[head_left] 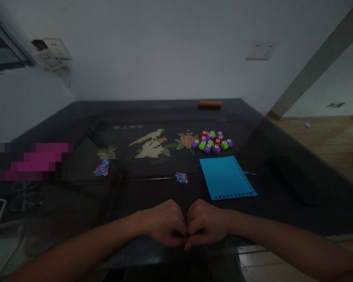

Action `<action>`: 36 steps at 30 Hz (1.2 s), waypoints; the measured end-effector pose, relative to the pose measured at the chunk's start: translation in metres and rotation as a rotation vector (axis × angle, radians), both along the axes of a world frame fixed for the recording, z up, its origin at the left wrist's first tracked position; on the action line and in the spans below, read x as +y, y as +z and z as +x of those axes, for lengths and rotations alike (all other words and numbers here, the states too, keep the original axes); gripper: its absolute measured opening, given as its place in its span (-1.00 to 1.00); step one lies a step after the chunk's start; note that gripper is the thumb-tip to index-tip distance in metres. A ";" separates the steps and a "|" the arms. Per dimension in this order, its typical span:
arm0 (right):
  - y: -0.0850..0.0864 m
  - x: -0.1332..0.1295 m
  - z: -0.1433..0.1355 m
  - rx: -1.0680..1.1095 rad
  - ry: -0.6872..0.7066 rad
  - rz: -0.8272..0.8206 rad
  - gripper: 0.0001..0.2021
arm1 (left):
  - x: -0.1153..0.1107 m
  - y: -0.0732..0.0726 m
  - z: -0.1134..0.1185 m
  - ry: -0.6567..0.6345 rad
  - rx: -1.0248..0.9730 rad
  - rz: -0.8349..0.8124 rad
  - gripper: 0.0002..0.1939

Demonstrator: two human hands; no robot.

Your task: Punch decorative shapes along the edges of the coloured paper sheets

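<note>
My left hand (168,222) and my right hand (205,222) meet knuckle to knuckle at the table's front edge. Both are closed with fingers curled in; anything between the fingertips is hidden. Just beyond them lies a small pile of pink, blue and white bits (181,178). To its right rests a blue sheet (226,178), with a row of small marks or holes along its right and front edges. Behind the sheet stand several small craft punches (211,141) in purple, green and red. A larger pile of similar bits (102,168) sits further left.
The dark glossy table (164,192) has a bird-and-flower picture. An orange-brown cylinder (210,103) lies by the wall. A long dark object (294,179) is at right, a thin rod (250,173) beside the sheet. At left are a blurred pink thing (39,158) and cables (26,197).
</note>
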State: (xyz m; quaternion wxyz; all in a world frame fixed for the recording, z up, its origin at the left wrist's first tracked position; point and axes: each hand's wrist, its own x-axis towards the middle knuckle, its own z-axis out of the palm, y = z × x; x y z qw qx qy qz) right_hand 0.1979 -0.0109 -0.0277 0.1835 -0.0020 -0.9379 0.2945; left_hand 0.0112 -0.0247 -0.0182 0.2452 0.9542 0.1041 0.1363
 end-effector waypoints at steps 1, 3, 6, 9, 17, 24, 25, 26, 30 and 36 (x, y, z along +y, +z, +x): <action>0.000 0.000 0.000 0.002 -0.002 0.004 -0.51 | 0.000 0.000 0.000 0.000 0.003 0.002 -0.75; 0.001 0.000 0.000 -0.001 -0.008 0.008 -0.53 | 0.000 0.001 0.001 -0.003 0.009 0.007 -0.75; 0.001 -0.001 0.000 -0.010 -0.015 0.008 -0.55 | 0.000 0.003 0.001 -0.004 0.023 0.024 -0.75; 0.001 -0.001 0.000 -0.015 -0.016 0.023 -0.55 | 0.000 0.004 0.002 -0.002 0.037 0.042 -0.76; 0.003 -0.001 0.000 -0.011 -0.024 0.026 -0.52 | 0.000 0.004 0.002 -0.006 0.047 0.032 -0.76; 0.003 -0.001 0.000 -0.028 -0.015 0.027 -0.53 | 0.001 0.004 0.002 0.004 0.018 0.011 -0.72; 0.003 -0.001 0.000 -0.037 -0.015 0.027 -0.53 | 0.001 0.003 0.002 0.005 0.020 0.008 -0.72; 0.003 0.000 0.000 -0.042 -0.014 0.024 -0.53 | 0.001 0.003 0.002 0.007 0.022 0.006 -0.72; 0.004 0.000 0.000 -0.043 -0.008 0.001 -0.55 | 0.001 0.004 0.002 0.005 0.024 -0.001 -0.72; 0.006 0.000 -0.001 0.005 -0.017 -0.014 -0.52 | 0.000 0.003 0.002 0.012 0.031 0.018 -0.75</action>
